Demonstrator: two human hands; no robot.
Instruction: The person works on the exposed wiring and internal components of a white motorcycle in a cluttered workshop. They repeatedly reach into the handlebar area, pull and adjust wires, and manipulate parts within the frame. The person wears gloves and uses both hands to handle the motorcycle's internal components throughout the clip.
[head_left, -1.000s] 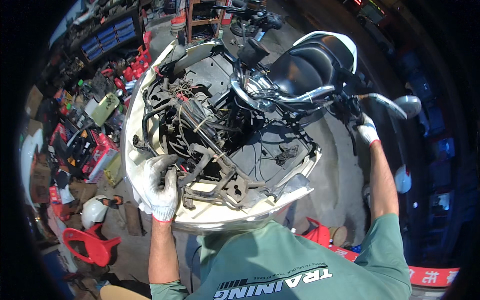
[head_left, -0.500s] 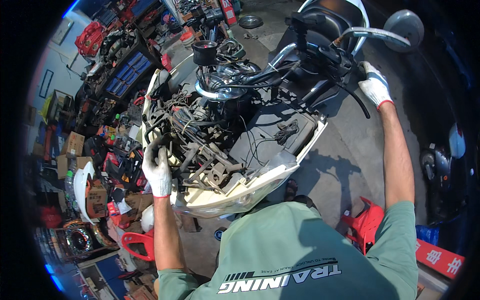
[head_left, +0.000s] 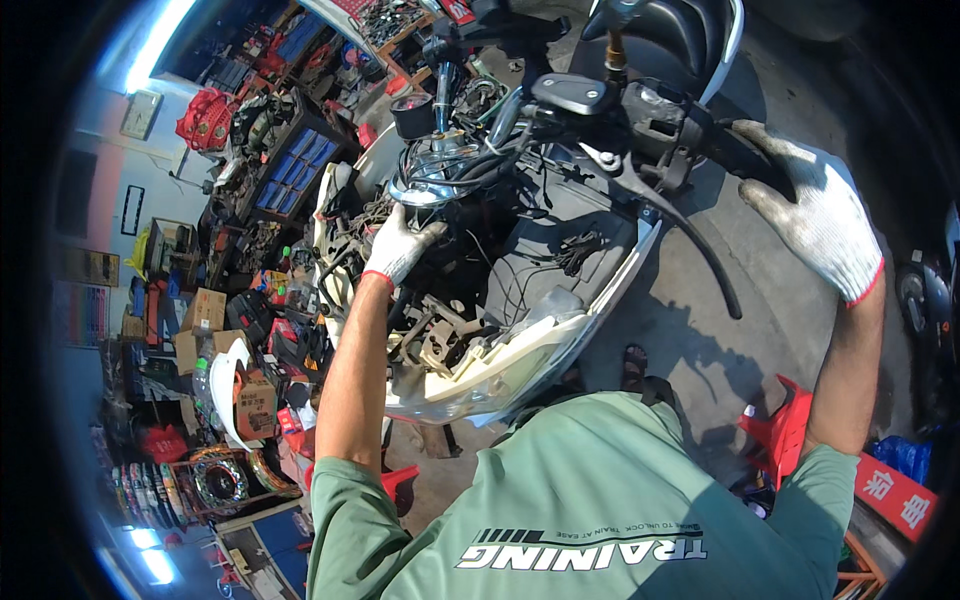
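Both my hands wear white knitted gloves with red cuffs. My right hand point(head_left: 815, 210) is closed round the black handlebar grip point(head_left: 740, 158) of a scooter, behind the long brake lever point(head_left: 690, 225). My left hand point(head_left: 402, 245) reaches over the stripped front of the scooter. Its fingers are at the lower edge of a round chrome ring point(head_left: 432, 188), with the thumb apart to the right; part of the fingers is hidden. Cables run over the ring. Around it lie exposed wiring, metal brackets point(head_left: 440, 335) and a cream body panel point(head_left: 500, 375).
Left of the scooter, cardboard boxes point(head_left: 255, 405) and loose parts crowd the floor before shelving with blue drawers point(head_left: 290, 175). A white curved panel point(head_left: 227, 395) stands among them. Red plastic point(head_left: 780, 425) lies near my right elbow. The black seat point(head_left: 665, 40) is beyond the handlebar.
My left hand has moved from the wiring at the body's left side up and right to the chrome ring. The handlebar has come closer in view, my right hand still on its grip.
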